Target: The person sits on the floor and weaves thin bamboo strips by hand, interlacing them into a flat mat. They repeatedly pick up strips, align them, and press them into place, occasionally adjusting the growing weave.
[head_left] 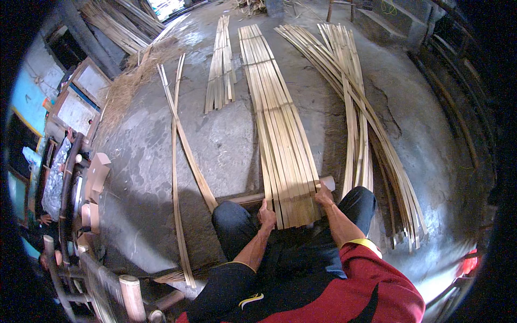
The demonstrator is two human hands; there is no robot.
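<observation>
A long panel of pale bamboo strips [280, 124] lies side by side on the floor, running away from me, with its near end between my knees. My left hand [266, 216] is closed at the panel's left edge near that end. At the right edge, slightly farther away, my right hand [323, 195] grips the outer strips. Darker bands cross the panel in a few places. Under its near part a bamboo pole [247, 198] lies crosswise, its pale end [327, 183] showing beside my right hand.
To the right, loose bamboo strips [353, 107] lie crossed in a long bundle. A shorter bundle [219, 70] sits beyond the panel's left side, and two narrow strips [176, 145] cross farther left. Cardboard pieces [97, 177] and upright bamboo poles [132, 297] stand at the left edge.
</observation>
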